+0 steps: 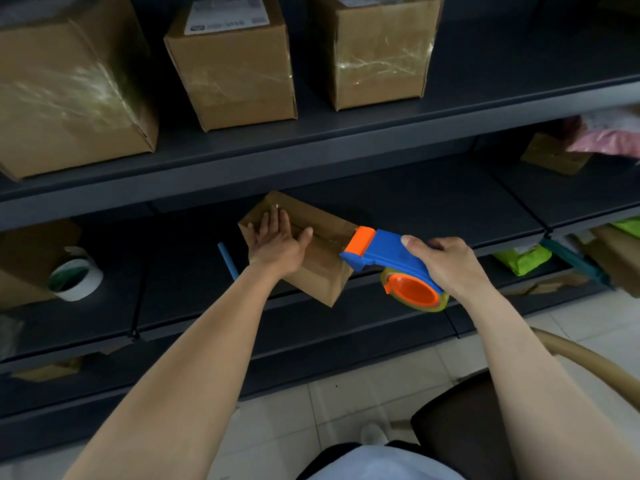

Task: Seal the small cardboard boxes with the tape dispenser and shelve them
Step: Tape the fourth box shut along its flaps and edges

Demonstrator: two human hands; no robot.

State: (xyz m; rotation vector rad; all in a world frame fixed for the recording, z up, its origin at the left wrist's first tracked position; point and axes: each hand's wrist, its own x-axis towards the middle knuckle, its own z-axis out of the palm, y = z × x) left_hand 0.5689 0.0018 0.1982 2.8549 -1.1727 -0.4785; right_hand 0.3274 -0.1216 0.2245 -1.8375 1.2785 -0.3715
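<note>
**Right hand wrapped round the tape dispenser, left hand flat on the box**

Right-hand fingers are curled over the blue plastic body of the dispenser, thumb along its top, so from my end it reads as a firm hold. Its orange nose sits against the right end of the small cardboard box, at the centre seam. Below the hand hangs a roll of glossy, yellowish clear tape on a round orange hub.

My left hand lies spread, fingers straight, palm pressing down on the closed top flaps. The box is plain matte brown card, rectangular, turned at an angle at the front edge of the middle shelf, which is dark smooth metal.

A thin blue stick lies just left of the box. Toward the left end of the same shelf sits a white tape roll beside another brown carton. Three taped cartons stand along the upper shelf, film shining on their faces: a large one, a middle one with a white label, and a right one. A green packet lies to the right, below the shelf edge.
</note>
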